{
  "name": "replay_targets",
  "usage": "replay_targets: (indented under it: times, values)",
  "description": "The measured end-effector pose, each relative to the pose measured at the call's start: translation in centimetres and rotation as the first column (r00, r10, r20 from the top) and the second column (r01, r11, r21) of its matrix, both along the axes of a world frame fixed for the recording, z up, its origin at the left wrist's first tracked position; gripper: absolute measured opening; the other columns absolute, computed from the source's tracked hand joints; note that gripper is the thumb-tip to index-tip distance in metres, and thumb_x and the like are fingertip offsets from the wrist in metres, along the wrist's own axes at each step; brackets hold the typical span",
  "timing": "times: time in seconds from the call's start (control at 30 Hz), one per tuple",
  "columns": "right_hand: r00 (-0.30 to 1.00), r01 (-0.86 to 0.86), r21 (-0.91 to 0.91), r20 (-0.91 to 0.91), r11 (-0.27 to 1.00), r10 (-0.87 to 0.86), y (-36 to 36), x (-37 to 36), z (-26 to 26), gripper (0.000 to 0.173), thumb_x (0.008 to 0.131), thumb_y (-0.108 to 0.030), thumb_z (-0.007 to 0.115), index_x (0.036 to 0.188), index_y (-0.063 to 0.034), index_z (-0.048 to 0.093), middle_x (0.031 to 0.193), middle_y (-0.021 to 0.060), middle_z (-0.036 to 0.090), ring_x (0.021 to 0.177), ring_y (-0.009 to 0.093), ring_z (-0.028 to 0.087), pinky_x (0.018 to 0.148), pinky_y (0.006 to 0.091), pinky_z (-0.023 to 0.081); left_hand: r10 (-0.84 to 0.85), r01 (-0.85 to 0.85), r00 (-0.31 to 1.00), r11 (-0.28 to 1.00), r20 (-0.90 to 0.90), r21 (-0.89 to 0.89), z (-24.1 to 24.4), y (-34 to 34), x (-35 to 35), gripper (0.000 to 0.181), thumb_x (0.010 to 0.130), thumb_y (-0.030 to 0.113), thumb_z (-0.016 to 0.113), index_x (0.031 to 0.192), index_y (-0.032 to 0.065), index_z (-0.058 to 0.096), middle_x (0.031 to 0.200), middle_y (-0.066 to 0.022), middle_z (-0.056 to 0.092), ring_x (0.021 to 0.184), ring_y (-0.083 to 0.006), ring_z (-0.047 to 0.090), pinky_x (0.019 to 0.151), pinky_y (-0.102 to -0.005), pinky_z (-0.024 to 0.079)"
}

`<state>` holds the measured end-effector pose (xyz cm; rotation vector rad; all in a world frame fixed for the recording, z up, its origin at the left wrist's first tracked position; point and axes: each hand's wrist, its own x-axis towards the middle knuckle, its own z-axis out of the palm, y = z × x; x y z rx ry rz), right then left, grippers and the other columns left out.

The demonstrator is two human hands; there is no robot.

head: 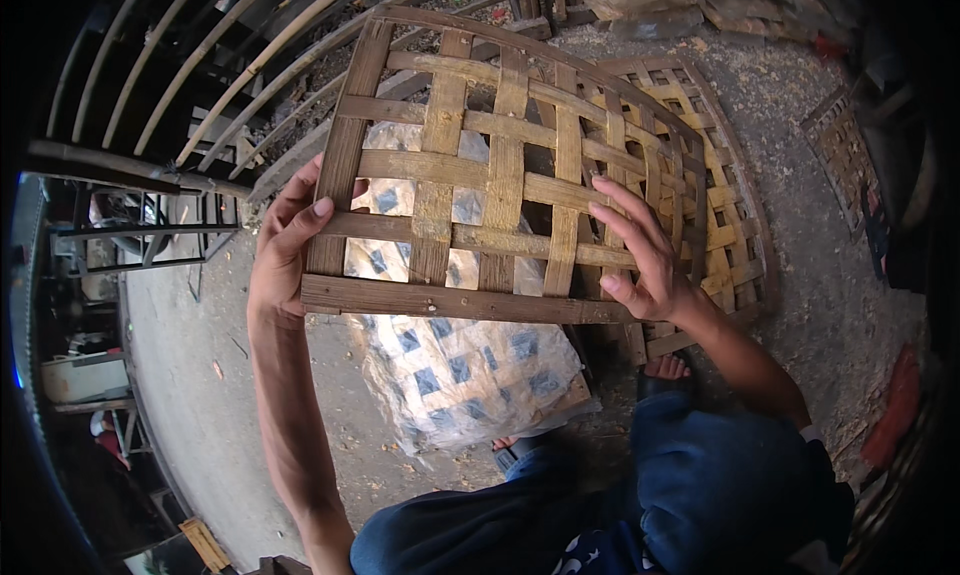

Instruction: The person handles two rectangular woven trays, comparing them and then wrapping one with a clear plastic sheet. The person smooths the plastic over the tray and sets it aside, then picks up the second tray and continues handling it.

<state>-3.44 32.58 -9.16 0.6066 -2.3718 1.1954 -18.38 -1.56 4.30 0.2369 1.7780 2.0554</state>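
Observation:
A woven lattice panel of flat wooden strips in a wooden frame (465,301) is held up in front of me, with yellowish residue on its strips. My left hand (289,234) grips its left edge, thumb on the near face. At the panel's lower right, my right hand (645,260) has its fingers spread against the strips and frame; whether it bears any weight cannot be told. Below the panel lies a crinkled translucent plastic sheet (487,372) over a surface with a dark square pattern. Behind to the right, a second lattice panel (724,200) rests low.
A slatted wooden rack (225,95) stands at the upper left, above a dark metal frame (150,234). Plastic-wrapped bundles (720,5) lie at the top. Another lattice panel (840,155) is at the right, near a red item (892,410). Crumbs litter the concrete floor (795,290).

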Motion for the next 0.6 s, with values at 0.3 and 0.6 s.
replay_targets:
  times: [0.3,0.6]
  values:
    - [0.922,0.288,0.011,-0.274,0.957,-0.274,3.3,-3.5,6.1,0.063,0.096,-0.037,0.046,0.146,-0.0001,0.033,0.153,0.0253,0.026,0.141,0.037,0.03,0.115,0.0471,0.028,0.026,-0.017,0.99,0.998,-0.139,0.068,2.9,4.3,2.2,0.069,0.083,0.031,0.07,0.137,-0.0007,0.041,0.12,-0.0161,0.059,0.111,-0.0255,0.063,0.094,-0.0409,0.056]
    - [0.955,0.27,-0.05,-0.112,0.962,-0.274,1.9,-3.0,1.3,0.082,0.098,-0.056,0.034,0.154,-0.002,0.008,0.161,0.022,0.002,0.149,0.036,0.003,0.118,0.0565,0.005,-0.03,0.002,0.984,0.988,-0.178,-0.156,3.2,5.2,-1.6,0.063,0.092,0.049,0.055,0.138,0.007,0.045,0.133,-0.0128,0.052,0.118,-0.0224,0.057,0.096,-0.042,0.052]
